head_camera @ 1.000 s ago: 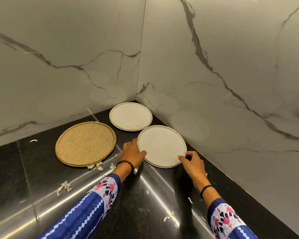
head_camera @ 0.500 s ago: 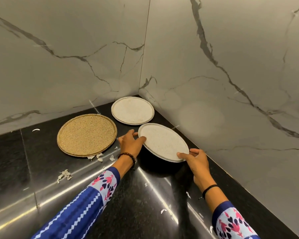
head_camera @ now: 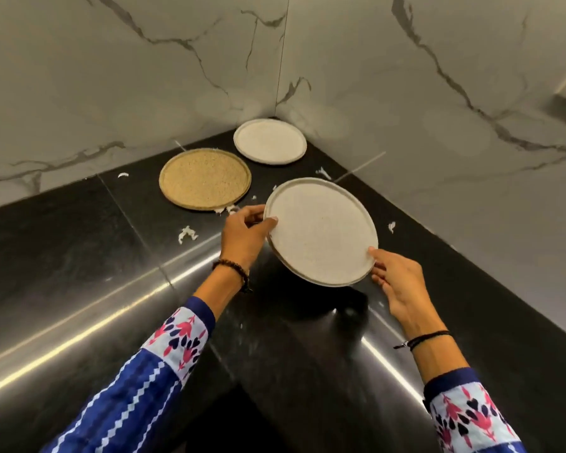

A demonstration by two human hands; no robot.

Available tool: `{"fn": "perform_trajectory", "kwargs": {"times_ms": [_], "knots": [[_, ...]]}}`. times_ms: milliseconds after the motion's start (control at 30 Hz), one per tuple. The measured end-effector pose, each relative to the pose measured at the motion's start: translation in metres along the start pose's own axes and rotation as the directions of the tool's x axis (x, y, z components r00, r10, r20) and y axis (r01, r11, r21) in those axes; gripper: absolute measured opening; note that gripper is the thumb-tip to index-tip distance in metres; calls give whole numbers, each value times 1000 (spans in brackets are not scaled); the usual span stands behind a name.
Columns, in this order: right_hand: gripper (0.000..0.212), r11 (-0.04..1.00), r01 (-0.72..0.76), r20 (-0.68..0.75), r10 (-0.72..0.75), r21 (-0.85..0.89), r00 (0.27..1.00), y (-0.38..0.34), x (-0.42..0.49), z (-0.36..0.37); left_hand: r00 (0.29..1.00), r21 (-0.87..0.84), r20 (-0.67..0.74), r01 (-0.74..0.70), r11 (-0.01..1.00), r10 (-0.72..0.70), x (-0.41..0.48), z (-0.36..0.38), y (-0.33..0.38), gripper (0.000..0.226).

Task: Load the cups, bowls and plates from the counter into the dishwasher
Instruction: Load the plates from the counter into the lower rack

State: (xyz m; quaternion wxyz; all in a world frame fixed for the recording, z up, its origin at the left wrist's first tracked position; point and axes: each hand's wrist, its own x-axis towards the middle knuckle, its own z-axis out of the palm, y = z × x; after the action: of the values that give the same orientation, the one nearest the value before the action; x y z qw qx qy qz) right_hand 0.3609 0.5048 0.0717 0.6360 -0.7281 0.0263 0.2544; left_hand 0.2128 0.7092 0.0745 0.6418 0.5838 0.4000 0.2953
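Observation:
A round off-white plate [head_camera: 321,230] hangs tilted above the black counter [head_camera: 79,256], held between both hands. My left hand [head_camera: 242,237] grips its left rim, thumb on top and fingers underneath. My right hand [head_camera: 396,279] pinches the near right rim from below. A second off-white plate [head_camera: 270,141] lies flat in the far corner of the counter. Beside it, to the left, lies a tan speckled plate [head_camera: 205,178]. No dishwasher, cup or bowl is in view.
Marble walls [head_camera: 406,93] meet at the corner behind the plates and close off the back and right of the counter. Small white scraps [head_camera: 187,234] are scattered on the counter around the plates.
The plate lay flat on the counter a second ago. Both hands took its rim, lifted it and brought it toward me; it now hangs clear of the surface.

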Motion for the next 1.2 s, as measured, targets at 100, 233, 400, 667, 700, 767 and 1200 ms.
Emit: {"fn": "perform_trajectory", "kwargs": {"times_ms": [100,233,400,667,700,767,1200], "knots": [[15,1000,6,-13,-6,-16,1000,26,-53,-14,1000,45,4,14,999,-14,-40,-22,-20,21],[13,996,2,-101,-12,-92,995,67,-107,-35,998,128,59,21,992,-29,-83,-39,-58,22],[23,994,-57,-245,33,-92,969,105,-161,-64,977,191,205,13,982,-52,-123,-42,-83,22],[23,998,-52,-392,62,37,918,149,-231,-108,919,197,394,-84,977,0,-175,-26,-87,24],[22,997,-46,-415,68,65,907,155,-240,-115,905,199,426,-94,975,0,-182,-24,-88,24],[19,993,-29,-449,76,110,890,166,-255,-127,882,205,472,-113,972,2,-196,-21,-89,24],[27,986,41,-647,73,159,759,235,-408,-208,766,196,640,-102,975,-49,-360,-28,-105,25]]}}
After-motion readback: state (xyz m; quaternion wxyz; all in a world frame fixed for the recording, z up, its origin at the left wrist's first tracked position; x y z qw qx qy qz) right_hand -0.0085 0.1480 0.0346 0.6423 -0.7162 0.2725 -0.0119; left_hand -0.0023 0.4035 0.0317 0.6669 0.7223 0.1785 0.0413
